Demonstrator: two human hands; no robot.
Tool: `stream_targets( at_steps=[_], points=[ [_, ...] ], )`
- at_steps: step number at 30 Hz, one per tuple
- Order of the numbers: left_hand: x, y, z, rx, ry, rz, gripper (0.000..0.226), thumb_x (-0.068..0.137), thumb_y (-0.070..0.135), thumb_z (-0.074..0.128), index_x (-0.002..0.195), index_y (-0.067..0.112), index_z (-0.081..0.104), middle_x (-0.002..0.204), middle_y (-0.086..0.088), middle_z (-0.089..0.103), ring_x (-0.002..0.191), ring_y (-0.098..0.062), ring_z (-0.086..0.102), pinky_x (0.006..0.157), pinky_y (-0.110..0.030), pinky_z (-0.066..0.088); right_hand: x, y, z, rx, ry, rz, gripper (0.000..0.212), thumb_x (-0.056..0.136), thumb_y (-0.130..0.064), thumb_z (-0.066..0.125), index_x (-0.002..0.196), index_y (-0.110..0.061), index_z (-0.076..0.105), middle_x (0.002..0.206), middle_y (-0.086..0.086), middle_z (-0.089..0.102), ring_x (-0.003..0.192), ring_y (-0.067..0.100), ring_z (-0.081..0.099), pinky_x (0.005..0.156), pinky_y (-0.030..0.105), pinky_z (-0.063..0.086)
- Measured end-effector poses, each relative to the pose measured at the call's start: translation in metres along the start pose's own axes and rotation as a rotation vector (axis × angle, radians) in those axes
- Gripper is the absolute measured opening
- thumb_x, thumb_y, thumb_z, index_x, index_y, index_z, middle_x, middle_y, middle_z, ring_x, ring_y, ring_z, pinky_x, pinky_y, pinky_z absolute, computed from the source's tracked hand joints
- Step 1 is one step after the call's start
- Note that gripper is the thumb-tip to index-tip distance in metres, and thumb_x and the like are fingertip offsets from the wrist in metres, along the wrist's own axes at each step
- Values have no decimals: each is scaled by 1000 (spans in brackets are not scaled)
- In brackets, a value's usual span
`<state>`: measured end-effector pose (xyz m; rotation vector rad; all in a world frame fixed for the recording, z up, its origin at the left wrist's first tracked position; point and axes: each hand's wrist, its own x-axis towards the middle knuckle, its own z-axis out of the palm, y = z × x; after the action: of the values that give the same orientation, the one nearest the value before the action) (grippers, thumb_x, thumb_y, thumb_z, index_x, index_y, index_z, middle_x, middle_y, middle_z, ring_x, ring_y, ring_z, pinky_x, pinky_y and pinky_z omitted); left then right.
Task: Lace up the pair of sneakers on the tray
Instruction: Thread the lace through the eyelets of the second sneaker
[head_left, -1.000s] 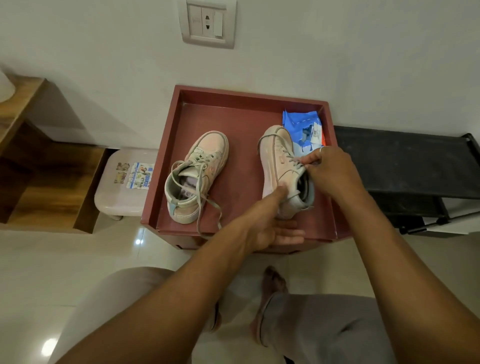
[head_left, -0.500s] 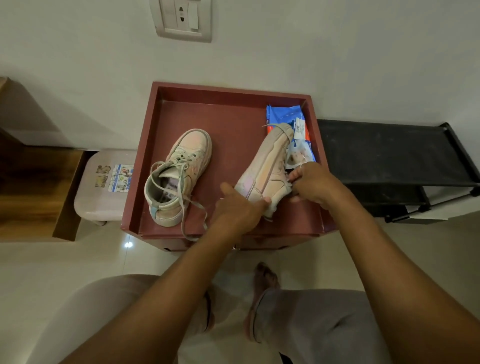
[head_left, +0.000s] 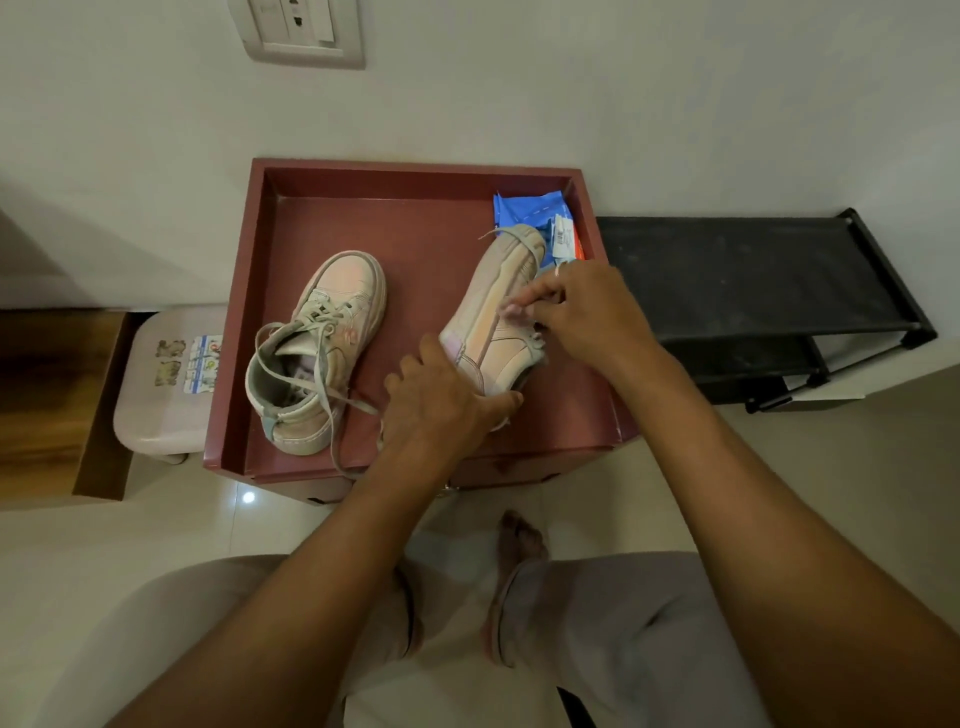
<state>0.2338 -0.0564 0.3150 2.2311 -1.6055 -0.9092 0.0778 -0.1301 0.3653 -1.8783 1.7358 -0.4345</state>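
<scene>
While L hand (head_left: 441, 402) curls round heel of tilted sneaker (head_left: 485, 322) mid-frame, R hand (head_left: 582, 312) pinches its upper; blue packet (head_left: 524, 208) print unreadable.

tray (head_left: 415, 234): matt painted wood, probably | sneakers (head_left: 343, 291): smooth leather-like | floor (head_left: 130, 530): glossy tile | rack (head_left: 727, 270): matt cloth
</scene>
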Motion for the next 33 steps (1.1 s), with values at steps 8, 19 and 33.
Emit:
stream_targets(
  at_steps=[8, 19, 33],
  points=[
    [1, 0, -7, 56, -10, 14, 117, 58, 74, 72, 146, 12, 25, 133, -17, 48, 122, -37, 47, 98, -45, 42, -2, -6, 20, -98, -14, -73, 18, 96, -23, 68, 110, -19, 78, 119, 1, 72, 106, 11, 63, 92, 19, 45],
    [0, -1, -8, 47, 2, 43, 115, 57, 75, 73, 142, 11, 29, 128, -18, 51, 117, -36, 50, 96, -43, 43, -12, -13, 19, -89, -153, -171, 17, 95, -14, 66, 105, -19, 79, 114, -4, 73, 100, 6, 63, 77, 3, 39],
    [0, -1, -5, 55, 6, 41, 113, 54, 75, 73, 139, 15, 30, 124, -16, 51, 117, -35, 49, 92, -45, 44, -1, -16, 37, -334, 62, -287, 18, 95, -22, 65, 101, -32, 79, 110, -6, 71, 99, 14, 62, 87, 32, 53]
  ],
)
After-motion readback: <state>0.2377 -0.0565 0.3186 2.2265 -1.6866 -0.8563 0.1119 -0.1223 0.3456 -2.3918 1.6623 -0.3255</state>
